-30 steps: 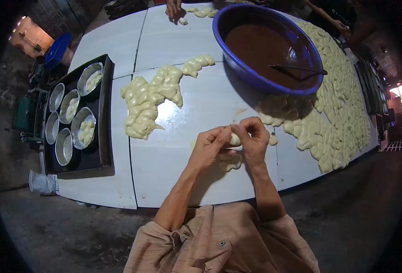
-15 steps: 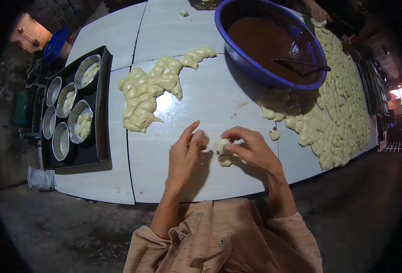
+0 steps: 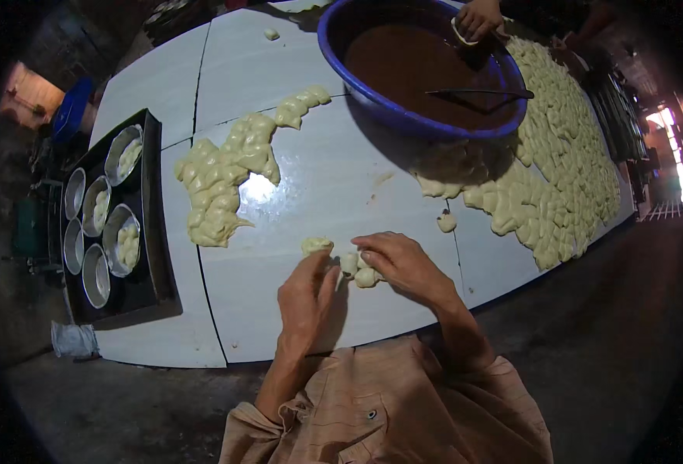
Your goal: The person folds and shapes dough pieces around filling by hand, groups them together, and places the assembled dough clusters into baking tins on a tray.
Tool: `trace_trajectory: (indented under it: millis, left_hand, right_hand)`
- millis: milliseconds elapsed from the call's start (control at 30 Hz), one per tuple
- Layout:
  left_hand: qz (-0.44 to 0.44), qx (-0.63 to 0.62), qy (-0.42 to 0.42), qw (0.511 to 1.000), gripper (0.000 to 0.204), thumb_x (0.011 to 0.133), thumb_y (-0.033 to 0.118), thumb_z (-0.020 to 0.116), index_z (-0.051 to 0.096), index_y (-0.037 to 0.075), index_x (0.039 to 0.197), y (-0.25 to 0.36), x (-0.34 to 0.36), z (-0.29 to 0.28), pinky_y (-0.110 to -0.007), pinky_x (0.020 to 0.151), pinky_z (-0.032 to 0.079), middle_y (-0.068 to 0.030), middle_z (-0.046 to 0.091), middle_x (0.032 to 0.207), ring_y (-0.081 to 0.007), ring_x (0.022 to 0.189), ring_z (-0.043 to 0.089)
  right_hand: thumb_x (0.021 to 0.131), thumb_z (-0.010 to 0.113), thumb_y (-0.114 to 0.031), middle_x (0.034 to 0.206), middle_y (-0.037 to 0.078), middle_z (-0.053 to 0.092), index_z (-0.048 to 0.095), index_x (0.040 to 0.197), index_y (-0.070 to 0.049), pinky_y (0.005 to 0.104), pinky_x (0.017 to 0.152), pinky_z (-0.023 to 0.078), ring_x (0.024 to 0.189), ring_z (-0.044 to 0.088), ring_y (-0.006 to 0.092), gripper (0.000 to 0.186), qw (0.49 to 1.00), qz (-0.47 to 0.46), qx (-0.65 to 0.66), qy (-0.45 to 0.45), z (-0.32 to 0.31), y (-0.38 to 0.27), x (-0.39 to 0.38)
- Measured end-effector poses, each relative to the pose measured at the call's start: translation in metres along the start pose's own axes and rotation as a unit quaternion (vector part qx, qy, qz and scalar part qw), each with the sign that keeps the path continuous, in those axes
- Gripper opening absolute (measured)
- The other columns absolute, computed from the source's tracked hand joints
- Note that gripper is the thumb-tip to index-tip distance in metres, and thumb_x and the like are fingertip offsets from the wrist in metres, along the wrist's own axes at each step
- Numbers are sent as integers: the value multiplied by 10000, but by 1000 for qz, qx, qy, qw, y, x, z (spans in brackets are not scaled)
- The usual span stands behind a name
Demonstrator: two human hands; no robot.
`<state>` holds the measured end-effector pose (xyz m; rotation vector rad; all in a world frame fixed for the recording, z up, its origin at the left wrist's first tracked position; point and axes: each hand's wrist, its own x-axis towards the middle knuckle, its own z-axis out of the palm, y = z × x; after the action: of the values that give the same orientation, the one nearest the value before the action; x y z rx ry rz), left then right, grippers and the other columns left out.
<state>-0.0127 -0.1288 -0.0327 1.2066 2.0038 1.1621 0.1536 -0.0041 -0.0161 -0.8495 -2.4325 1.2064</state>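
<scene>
Near the front of the white tabletop, both my hands work at small lumps of pale, glossy dough. My left hand (image 3: 304, 301) has bent fingers closed on a dough piece (image 3: 317, 245), which sticks out past the fingertips. My right hand (image 3: 405, 267) curls its fingers round a cluster of rounded dough lumps (image 3: 363, 274) lying between the hands. Part of that cluster is hidden under the fingers. Farther off to the left lies a bumpy dough sheet (image 3: 221, 174), and a single dough bit (image 3: 447, 222) rests to the right.
On the left, a black tray (image 3: 156, 232) holds several round metal tins (image 3: 96, 277), some with dough inside. A blue basin (image 3: 426, 127) of brown liquid, with a dark utensil (image 3: 481, 93) across it, stands at the back. Another person's hand (image 3: 478, 19) is over its rim. Dough (image 3: 566, 170) covers the right side.
The view has shifted, so the table's things sit farther left. My right hand has moved down over the dough lumps, and the dough at my left fingertips now shows. The other person's hand has reached the basin.
</scene>
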Motion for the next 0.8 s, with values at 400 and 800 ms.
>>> trace_trajectory:
  millis: [400,800]
  left_hand:
    - [-209,-310,-44,926,291,907,205,685,677,-40,1064,0,46,-29,-243,594,504,-65,692,822,-101,652,631]
    - [-146,-266,-50,952,272,867,154,749,709,-16,1075,18,25,-36,-217,652,504,-66,704,934,-98,770,651]
  right_hand:
    - [863,730,-280,1264,184,592,544,1307,-49,388,936,499,1149,595,340,534,990,-7,60,128,15,-27,16]
    - [960,619,-125,1004,31,640,596,1171,-9,250,760,513,863,613,89,242,865,159,476,8,27,-37,24]
